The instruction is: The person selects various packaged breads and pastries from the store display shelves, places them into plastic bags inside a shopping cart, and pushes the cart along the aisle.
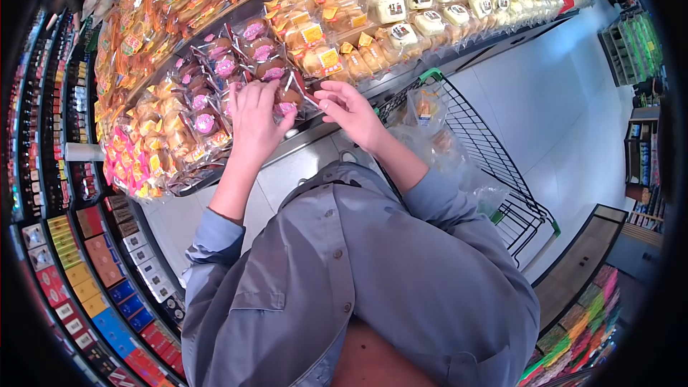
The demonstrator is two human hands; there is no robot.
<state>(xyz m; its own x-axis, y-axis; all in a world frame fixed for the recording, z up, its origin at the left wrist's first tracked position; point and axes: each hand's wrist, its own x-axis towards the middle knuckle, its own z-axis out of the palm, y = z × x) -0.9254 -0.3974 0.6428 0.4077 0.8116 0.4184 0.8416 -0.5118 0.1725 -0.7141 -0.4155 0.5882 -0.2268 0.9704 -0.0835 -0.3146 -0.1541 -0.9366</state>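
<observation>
The left hand (254, 120) was spread wide on the brown cakes (272, 69). The right hand (347, 109) was half curled by a pack; I couldn't tell if its fingers held it. Bagged food (427, 109) was in the cart (431, 74); these cakes were on the stand (304, 139).

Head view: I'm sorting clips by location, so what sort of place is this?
Most likely a supermarket: a wire shopping cart stands beside the person, near rows of plastic-wrapped baked goods, with boxed goods ranged on the other side.
</observation>
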